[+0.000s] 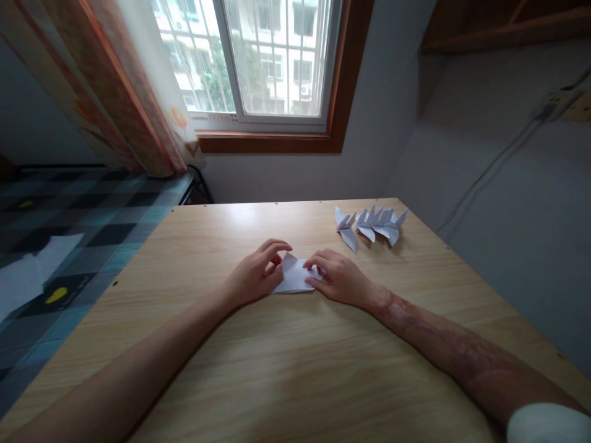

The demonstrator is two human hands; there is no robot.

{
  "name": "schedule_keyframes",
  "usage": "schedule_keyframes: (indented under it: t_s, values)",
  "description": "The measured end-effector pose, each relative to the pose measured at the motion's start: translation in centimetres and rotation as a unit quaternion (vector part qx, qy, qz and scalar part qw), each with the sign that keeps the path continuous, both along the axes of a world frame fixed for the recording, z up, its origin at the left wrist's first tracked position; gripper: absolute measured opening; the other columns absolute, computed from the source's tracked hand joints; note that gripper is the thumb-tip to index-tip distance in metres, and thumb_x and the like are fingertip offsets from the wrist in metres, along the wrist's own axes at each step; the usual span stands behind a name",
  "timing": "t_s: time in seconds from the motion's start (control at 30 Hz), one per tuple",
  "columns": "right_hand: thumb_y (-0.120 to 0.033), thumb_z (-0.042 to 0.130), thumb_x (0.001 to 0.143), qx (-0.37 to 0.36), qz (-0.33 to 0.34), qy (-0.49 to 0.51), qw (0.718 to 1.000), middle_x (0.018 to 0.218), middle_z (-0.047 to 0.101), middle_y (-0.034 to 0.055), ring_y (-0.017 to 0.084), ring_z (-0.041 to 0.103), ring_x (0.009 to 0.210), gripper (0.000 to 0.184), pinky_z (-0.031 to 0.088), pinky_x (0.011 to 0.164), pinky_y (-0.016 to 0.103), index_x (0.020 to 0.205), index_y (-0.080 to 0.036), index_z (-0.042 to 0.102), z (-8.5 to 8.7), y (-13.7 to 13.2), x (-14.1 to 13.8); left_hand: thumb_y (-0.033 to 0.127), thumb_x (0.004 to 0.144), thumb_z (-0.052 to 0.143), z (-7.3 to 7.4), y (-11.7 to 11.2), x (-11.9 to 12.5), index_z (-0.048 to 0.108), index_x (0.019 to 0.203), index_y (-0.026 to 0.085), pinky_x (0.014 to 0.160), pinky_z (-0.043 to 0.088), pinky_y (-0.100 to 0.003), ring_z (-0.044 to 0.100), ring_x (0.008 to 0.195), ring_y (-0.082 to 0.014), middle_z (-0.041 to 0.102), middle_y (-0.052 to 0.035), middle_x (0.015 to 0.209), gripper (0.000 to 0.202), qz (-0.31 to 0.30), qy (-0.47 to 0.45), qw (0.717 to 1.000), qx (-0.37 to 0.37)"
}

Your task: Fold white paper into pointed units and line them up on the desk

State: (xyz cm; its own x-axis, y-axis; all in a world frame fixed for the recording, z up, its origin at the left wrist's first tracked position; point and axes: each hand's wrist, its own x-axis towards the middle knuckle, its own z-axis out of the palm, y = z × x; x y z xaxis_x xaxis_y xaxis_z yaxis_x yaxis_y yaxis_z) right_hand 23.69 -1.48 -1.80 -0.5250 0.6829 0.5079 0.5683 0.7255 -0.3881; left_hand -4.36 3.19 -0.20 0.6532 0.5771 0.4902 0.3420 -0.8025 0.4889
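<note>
A folded white sheet of paper (294, 275) lies on the wooden table between my two hands, one corner standing up at its top left. My left hand (256, 271) is curled at the paper's left end, its thumb against the edge and its index finger arched above. At the other end, my right hand (339, 277) has its bent fingers and thumb on the paper's right side. Beyond the right hand, several folded white paper cranes (378, 224) stand in a row near the table's far right corner.
The pale wooden table (295, 369) reaches toward a wall with a barred window (277, 61). On the left is a bed with a checked cover (115, 215), with loose white paper (28, 277) on it. A cable (489, 169) hangs from a socket along the right wall.
</note>
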Motion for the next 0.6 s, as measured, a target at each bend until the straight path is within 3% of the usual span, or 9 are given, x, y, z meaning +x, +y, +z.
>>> schedule_keyframes:
  t_s: [0.1,0.2,0.27,0.33,0.47,0.6]
  values:
    - [-0.032,0.079,0.103,0.002,0.021,-0.01,1.0,0.111,0.075,0.0081,0.024,0.067,0.096,0.011,0.055,0.089,0.038,0.107,-0.023,0.073,0.1,0.1,0.1,0.008,0.093,0.061,0.1,0.7,-0.2,0.069,0.133,0.023,0.117,0.055,-0.049,0.066,0.136,-0.0269,0.063,-0.0131,0.154,0.043,0.005,0.003,0.999,0.036]
    - [-0.042,0.084,0.1,0.002,0.029,-0.017,0.999,0.114,0.075,0.0093,0.025,0.068,0.098,0.024,0.056,0.091,0.04,0.109,-0.023,0.073,0.1,0.1,0.2,0.009,0.096,0.061,0.4,1.5,-0.8,0.078,0.114,0.024,0.111,0.059,-0.044,0.072,0.123,-0.0243,0.077,-0.0086,0.133,0.029,-0.072,0.05,0.996,0.002]
    - [-0.05,0.085,0.097,0.001,0.032,-0.021,0.999,0.113,0.074,0.0098,0.026,0.068,0.099,0.034,0.056,0.092,0.042,0.112,-0.022,0.074,0.1,0.2,0.2,0.013,0.096,0.066,0.7,1.8,-1.3,0.079,0.115,0.023,0.108,0.06,-0.041,0.075,0.117,-0.0237,0.08,-0.0088,0.127,0.026,-0.114,0.063,0.991,-0.035]
    - [-0.057,0.086,0.094,-0.001,0.032,-0.021,0.999,0.113,0.074,0.0098,0.027,0.068,0.099,0.041,0.056,0.092,0.042,0.114,-0.022,0.074,0.0,0.2,0.2,0.021,0.094,0.076,1.2,2.1,-1.9,0.078,0.126,0.023,0.112,0.058,-0.042,0.073,0.125,-0.0264,0.077,-0.0113,0.135,0.032,-0.143,0.069,0.985,-0.07]
    - [-0.066,0.09,0.085,-0.008,0.037,-0.018,0.999,0.115,0.074,0.0103,0.029,0.069,0.103,0.056,0.057,0.095,0.044,0.118,-0.023,0.074,0.2,0.1,0.2,0.037,0.083,0.094,2.0,2.5,-2.7,0.073,0.143,0.026,0.12,0.054,-0.047,0.067,0.139,-0.0322,0.069,-0.014,0.151,0.064,-0.174,0.097,0.97,-0.143]
    - [-0.069,0.094,0.079,-0.007,0.04,-0.018,0.999,0.117,0.074,0.0118,0.031,0.069,0.105,0.065,0.057,0.097,0.046,0.12,-0.023,0.074,0.5,0.1,0.3,0.034,0.084,0.094,2.0,2.9,-3.1,0.074,0.142,0.025,0.121,0.053,-0.048,0.067,0.14,-0.032,0.069,-0.0159,0.152,0.062,-0.189,0.077,0.962,-0.181]
